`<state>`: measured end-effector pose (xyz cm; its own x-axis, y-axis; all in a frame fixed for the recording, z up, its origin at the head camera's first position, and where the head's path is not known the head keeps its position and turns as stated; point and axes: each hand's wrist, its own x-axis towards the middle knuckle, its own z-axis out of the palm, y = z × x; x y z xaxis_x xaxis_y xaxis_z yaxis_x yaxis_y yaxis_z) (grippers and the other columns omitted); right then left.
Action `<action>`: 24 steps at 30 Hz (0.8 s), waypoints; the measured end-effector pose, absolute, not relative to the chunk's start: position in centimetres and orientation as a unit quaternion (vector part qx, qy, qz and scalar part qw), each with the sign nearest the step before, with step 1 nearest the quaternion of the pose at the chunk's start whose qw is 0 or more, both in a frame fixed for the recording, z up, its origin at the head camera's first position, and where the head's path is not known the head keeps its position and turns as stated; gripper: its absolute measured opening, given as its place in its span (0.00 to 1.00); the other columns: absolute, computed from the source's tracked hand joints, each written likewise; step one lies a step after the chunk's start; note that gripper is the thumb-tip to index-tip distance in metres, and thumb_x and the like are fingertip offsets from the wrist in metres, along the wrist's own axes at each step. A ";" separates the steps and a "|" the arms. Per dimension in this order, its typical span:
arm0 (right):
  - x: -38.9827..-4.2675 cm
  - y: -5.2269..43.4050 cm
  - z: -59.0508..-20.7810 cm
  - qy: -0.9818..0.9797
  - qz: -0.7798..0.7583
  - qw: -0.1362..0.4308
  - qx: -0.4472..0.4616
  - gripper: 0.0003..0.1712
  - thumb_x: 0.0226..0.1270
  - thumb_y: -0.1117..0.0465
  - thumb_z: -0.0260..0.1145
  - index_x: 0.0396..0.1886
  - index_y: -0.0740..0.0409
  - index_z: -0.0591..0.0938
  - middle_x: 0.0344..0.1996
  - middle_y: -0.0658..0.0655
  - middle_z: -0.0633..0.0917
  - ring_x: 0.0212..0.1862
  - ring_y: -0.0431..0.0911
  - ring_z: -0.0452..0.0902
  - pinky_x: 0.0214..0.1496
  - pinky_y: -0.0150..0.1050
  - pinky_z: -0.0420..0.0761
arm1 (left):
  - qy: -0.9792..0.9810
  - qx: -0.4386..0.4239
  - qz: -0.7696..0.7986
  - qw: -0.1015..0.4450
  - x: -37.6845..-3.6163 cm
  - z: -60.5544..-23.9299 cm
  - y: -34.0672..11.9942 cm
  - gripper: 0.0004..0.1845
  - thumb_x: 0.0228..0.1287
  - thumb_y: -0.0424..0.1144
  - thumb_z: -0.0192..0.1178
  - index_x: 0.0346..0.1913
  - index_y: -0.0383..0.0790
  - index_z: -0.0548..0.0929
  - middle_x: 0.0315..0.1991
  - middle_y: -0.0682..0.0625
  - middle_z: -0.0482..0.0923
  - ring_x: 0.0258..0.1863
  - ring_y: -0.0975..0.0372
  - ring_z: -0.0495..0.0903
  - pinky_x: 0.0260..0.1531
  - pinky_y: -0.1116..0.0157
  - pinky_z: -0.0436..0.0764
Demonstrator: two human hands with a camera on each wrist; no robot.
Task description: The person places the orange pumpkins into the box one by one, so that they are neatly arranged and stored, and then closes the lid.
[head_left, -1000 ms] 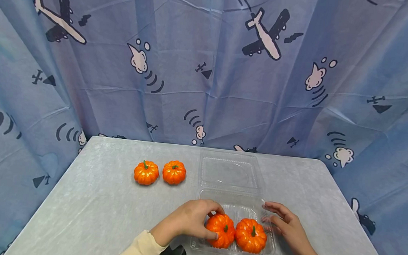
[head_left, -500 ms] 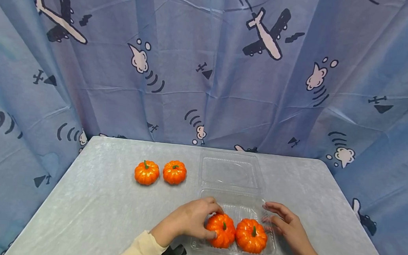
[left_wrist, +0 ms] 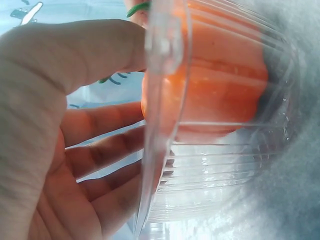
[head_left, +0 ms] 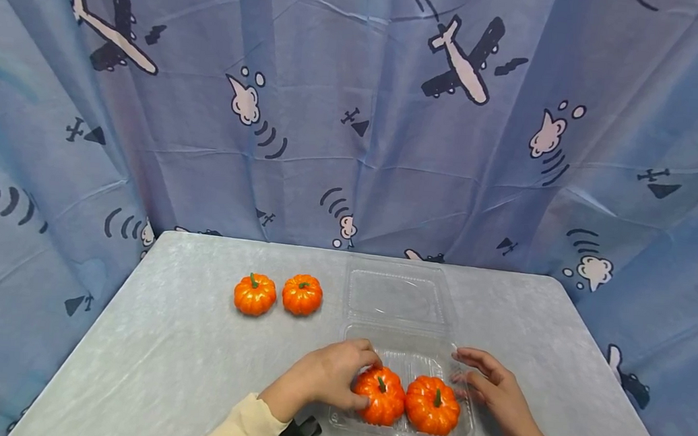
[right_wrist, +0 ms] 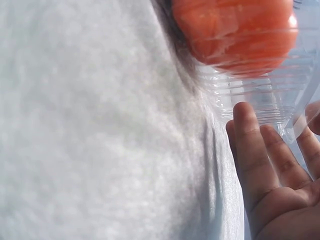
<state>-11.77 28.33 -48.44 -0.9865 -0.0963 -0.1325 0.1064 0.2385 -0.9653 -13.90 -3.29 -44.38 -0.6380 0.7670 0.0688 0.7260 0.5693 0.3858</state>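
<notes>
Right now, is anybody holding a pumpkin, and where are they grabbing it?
Yes. The left hand grips the left pumpkin in the clear box by its side. The right hand only touches the box's right wall.

The left hand (head_left: pixel 327 375) hides part of one pumpkin (head_left: pixel 380 397) (its left flank).

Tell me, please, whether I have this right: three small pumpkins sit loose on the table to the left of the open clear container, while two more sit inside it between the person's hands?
Not quite: only two loose pumpkins sit on the table, not three. The head view shows them left of the open clear container, with two more pumpkins inside it between the left hand and right hand.
</notes>
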 end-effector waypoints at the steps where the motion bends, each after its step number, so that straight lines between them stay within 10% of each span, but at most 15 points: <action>1: -11.8 28.3 -48.4 0.783 -0.616 0.083 0.006 0.25 0.70 0.65 0.57 0.65 0.68 0.68 0.47 0.38 0.83 0.42 0.42 0.84 0.39 0.38 0.86 | 0.885 0.422 0.192 0.053 -13.9 -44.4 -3.3 0.23 0.47 0.45 0.71 0.49 0.45 0.82 0.43 0.57 0.77 0.37 0.72 0.74 0.42 0.79 0.74; 24: -11.9 28.5 -48.5 0.781 -0.619 0.089 0.009 0.25 0.70 0.64 0.57 0.65 0.67 0.67 0.48 0.38 0.83 0.42 0.43 0.83 0.40 0.38 0.86 | 0.875 0.387 0.290 -0.023 -14.0 -42.9 -5.2 0.26 0.55 0.50 0.65 0.58 0.51 0.78 0.54 0.57 0.78 0.55 0.64 0.77 0.57 0.67 0.76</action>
